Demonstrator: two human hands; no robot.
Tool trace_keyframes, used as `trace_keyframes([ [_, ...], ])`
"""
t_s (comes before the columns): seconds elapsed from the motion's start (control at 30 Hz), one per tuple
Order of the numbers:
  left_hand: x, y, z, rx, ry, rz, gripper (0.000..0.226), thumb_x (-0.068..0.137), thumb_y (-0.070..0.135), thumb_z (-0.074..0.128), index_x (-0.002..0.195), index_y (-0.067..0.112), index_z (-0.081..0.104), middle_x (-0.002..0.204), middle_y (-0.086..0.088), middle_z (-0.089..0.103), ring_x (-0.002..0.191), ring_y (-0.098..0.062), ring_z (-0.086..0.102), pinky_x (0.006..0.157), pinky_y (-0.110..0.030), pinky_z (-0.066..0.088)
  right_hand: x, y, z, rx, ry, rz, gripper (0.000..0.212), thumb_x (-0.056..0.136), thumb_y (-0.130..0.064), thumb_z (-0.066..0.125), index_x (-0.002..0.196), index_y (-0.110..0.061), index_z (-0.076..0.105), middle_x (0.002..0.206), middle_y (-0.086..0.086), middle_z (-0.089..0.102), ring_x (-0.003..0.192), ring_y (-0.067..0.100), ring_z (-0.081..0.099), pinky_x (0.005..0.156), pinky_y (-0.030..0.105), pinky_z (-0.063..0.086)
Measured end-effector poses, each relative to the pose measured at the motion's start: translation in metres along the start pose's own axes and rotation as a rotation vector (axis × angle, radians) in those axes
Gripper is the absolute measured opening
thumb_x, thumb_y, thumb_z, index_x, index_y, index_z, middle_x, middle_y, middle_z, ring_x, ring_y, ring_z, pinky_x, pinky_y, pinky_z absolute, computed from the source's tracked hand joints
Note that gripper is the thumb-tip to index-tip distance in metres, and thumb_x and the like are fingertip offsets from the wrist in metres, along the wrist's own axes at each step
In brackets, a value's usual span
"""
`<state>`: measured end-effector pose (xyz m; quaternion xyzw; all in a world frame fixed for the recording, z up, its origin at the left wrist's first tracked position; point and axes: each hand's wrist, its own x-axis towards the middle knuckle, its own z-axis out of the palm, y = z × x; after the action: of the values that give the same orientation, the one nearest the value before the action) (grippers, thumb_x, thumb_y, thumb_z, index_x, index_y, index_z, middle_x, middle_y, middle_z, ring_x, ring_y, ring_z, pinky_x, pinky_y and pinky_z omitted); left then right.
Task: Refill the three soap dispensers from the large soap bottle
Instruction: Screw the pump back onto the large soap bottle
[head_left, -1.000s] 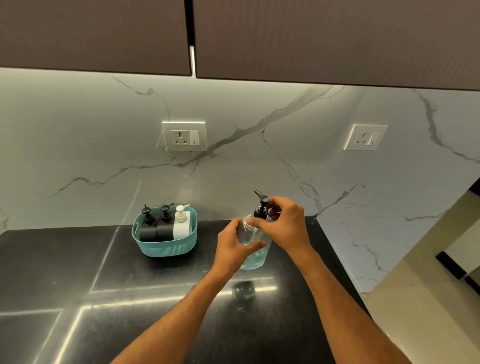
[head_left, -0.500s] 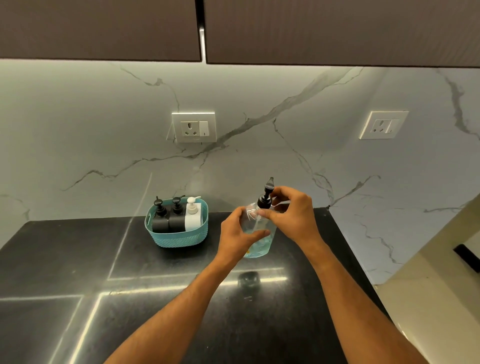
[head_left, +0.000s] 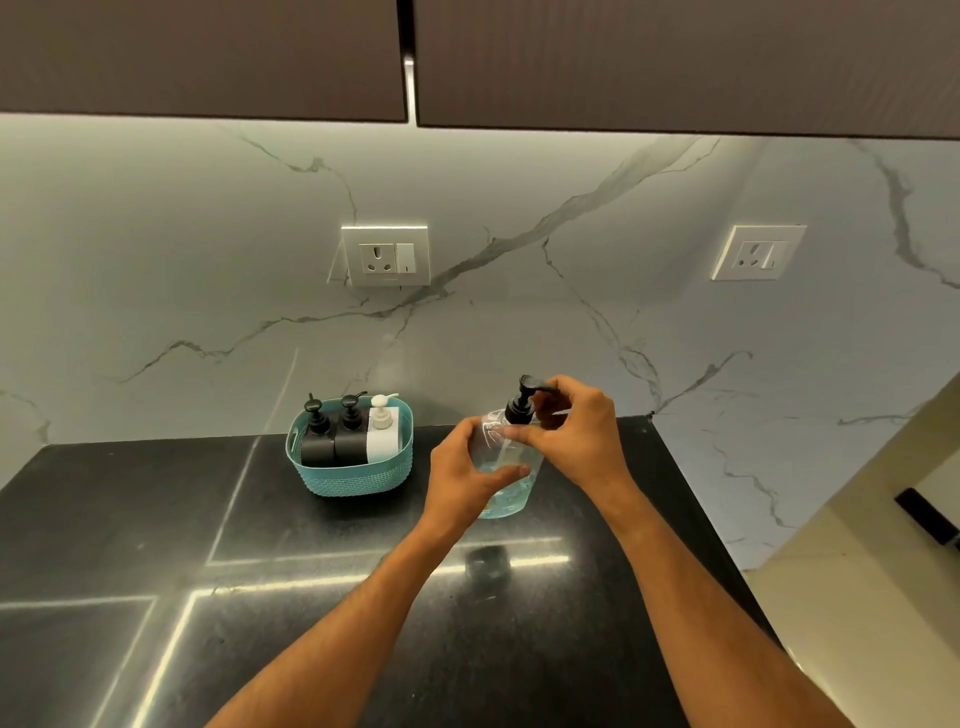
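A: Where's the large soap bottle (head_left: 501, 467) right now?

B: Standing upright on the black counter (head_left: 260, 597), toward its far right, long axis vertical. It is clear, with pale blue liquid low in it.

A: And the hands?

B: The left hand (head_left: 462, 480) is wrapped round the body, thumb across the front. The right hand (head_left: 574, 434) has its grip curled round the black pump head (head_left: 522, 400) at the neck, fingers pinching it from the right side.

A: So what does the next move turn on?

B: The pump sits straight above the body along that vertical axis. I'd judge the right hand is unscrewing it while the left holds the body steady; the right is the one at the top.

A: The dispensers?

B: Two black ones (head_left: 332, 439) and a white one (head_left: 383, 434) stand in a teal basket (head_left: 353, 475), just left of the bottle and apart from it.

A: The room?

B: A veined marble backsplash (head_left: 519, 322) with two sockets (head_left: 385, 255), dark cabinets (head_left: 208, 52) overhead.
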<state>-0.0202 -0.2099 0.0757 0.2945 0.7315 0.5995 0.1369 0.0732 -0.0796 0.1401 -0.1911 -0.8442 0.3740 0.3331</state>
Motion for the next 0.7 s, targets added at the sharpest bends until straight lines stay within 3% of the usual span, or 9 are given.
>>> trace_keyframes([
  [0.1, -0.0024, -0.0005, 0.0015, -0.016, -0.006, -0.001, 0.060, 0.071, 0.013, 0.095, 0.122, 0.016, 0.065, 0.114, 0.000, 0.074, 0.106, -0.016, 0.071, 0.096, -0.044, 0.060, -0.0027, -0.0014, -0.0010, 0.008, -0.012, 0.009, 0.056, 0.063, -0.033, 0.098, 0.107, -0.012, 0.070, 0.095, -0.004, 0.073, 0.084, 0.010, 0.070, 0.072, 0.020, 0.059],
  [0.2, -0.0045, 0.0016, 0.0036, -0.012, -0.006, -0.003, 0.059, 0.071, 0.014, 0.095, 0.121, 0.019, 0.064, 0.114, 0.001, 0.073, 0.105, -0.015, 0.071, 0.096, -0.042, 0.060, -0.0044, -0.0017, -0.0039, 0.005, -0.019, -0.019, 0.053, 0.067, -0.023, 0.096, 0.114, -0.013, 0.072, 0.096, -0.006, 0.072, 0.085, 0.006, 0.068, 0.074, 0.021, 0.060],
  [0.33, -0.0057, 0.0030, 0.0067, 0.005, -0.016, 0.003, 0.058, 0.071, 0.015, 0.095, 0.119, 0.021, 0.064, 0.113, 0.003, 0.072, 0.104, -0.013, 0.070, 0.096, -0.037, 0.060, -0.0056, 0.0014, -0.0069, -0.023, -0.018, 0.004, 0.042, 0.067, -0.023, 0.096, 0.100, -0.011, 0.073, 0.091, -0.006, 0.073, 0.080, 0.005, 0.069, 0.072, 0.020, 0.059],
  [0.43, -0.0052, 0.0028, 0.0077, 0.000, -0.023, -0.003, 0.059, 0.072, 0.015, 0.094, 0.122, 0.017, 0.064, 0.114, 0.001, 0.073, 0.106, -0.016, 0.070, 0.097, -0.039, 0.060, -0.0062, 0.0011, -0.0075, -0.017, -0.021, 0.009, 0.050, 0.065, -0.032, 0.097, 0.103, -0.011, 0.072, 0.093, -0.004, 0.073, 0.081, 0.009, 0.070, 0.071, 0.019, 0.058],
  [0.53, -0.0052, 0.0036, 0.0081, 0.006, -0.021, -0.010, 0.058, 0.072, 0.016, 0.094, 0.122, 0.018, 0.064, 0.116, 0.001, 0.072, 0.107, -0.015, 0.069, 0.098, -0.039, 0.059, -0.0054, 0.0003, -0.0093, -0.013, -0.030, -0.018, 0.047, 0.070, -0.024, 0.095, 0.109, -0.013, 0.073, 0.093, -0.005, 0.073, 0.082, 0.010, 0.069, 0.072, 0.023, 0.060],
  [0.7, -0.0041, 0.0047, 0.0092, 0.017, -0.025, -0.003, 0.059, 0.071, 0.015, 0.095, 0.119, 0.022, 0.063, 0.114, 0.002, 0.072, 0.105, -0.014, 0.070, 0.097, -0.037, 0.060, -0.0038, 0.0038, -0.0085, -0.036, -0.010, 0.013, 0.041, 0.068, -0.026, 0.096, 0.096, -0.009, 0.072, 0.089, 0.000, 0.074, 0.078, 0.012, 0.070, 0.071, 0.025, 0.060],
])
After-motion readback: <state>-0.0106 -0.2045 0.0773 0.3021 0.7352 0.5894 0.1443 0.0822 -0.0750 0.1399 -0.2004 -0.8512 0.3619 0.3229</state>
